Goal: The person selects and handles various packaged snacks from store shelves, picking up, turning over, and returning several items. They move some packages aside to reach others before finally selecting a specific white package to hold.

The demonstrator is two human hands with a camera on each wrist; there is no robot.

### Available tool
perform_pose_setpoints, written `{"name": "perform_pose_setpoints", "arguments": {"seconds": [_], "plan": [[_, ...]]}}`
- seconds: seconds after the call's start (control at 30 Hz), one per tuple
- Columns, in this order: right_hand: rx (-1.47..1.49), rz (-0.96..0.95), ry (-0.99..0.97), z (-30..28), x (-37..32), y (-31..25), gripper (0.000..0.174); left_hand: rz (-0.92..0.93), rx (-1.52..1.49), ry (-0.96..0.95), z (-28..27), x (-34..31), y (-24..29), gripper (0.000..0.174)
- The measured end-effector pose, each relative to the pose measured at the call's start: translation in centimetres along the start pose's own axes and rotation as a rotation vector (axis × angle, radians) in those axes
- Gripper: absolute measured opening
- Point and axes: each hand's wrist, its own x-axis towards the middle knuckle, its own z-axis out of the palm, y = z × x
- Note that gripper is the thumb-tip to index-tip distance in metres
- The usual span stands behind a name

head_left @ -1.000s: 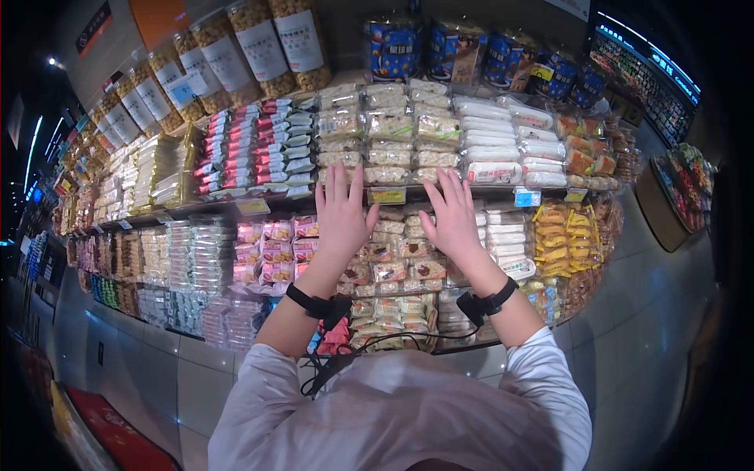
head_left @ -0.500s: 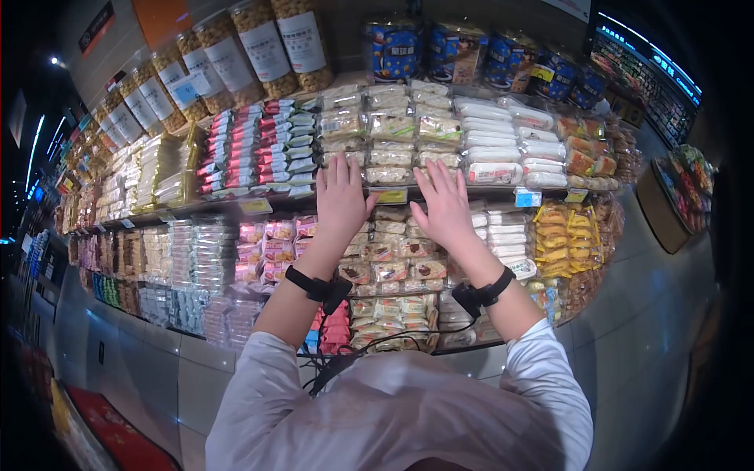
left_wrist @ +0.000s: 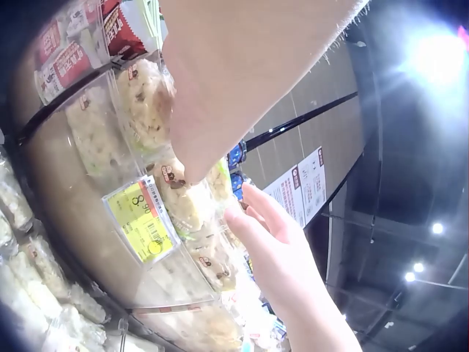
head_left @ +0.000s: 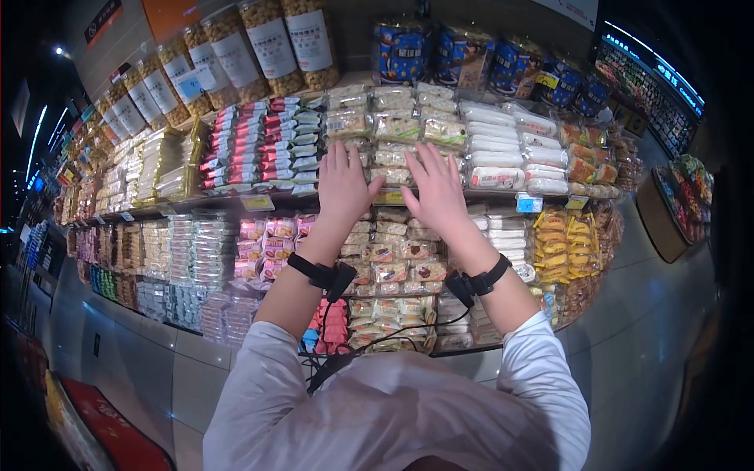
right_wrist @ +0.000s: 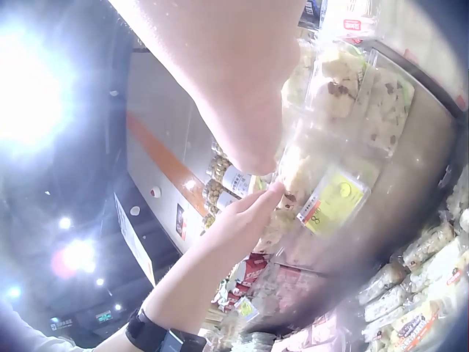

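Side by side over the upper shelf, my left hand [head_left: 344, 188] and right hand [head_left: 437, 192] reach palm down with fingers extended, thumbs toward each other. Neither hand grips anything. Their fingertips overlap the front rows of clear-wrapped pale snack bars [head_left: 393, 125], which have dark bits in them in the left wrist view. A yellow price tag [head_left: 389, 196] shows on the shelf edge between the hands. From the left wrist, the right hand [left_wrist: 282, 253] appears beside these packs; from the right wrist, the left hand [right_wrist: 234, 220] does.
Red-and-green wrapped snacks [head_left: 271, 145] lie left of the bars, white tubular packs [head_left: 493, 145] right. A lower tier holds pink packs [head_left: 267, 243] and yellow packs [head_left: 552, 243]. Behind stand tall jars [head_left: 309, 43] and blue tins [head_left: 400, 51]. A cable [head_left: 393, 334] hangs near my body.
My right hand has moved left, closer to my left hand, and both reach slightly farther up over the bars. The view has shifted a little. Nothing on the shelves has moved.
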Motion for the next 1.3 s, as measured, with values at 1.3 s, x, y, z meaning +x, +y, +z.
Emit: {"name": "perform_pose_setpoints", "arguments": {"seconds": [1.3], "plan": [[0.041,0.007,0.195,-1.0,9.7,8.7,0.048,-0.065,-0.431,0.233,-3.3,7.7,-6.2,0.054]]}}
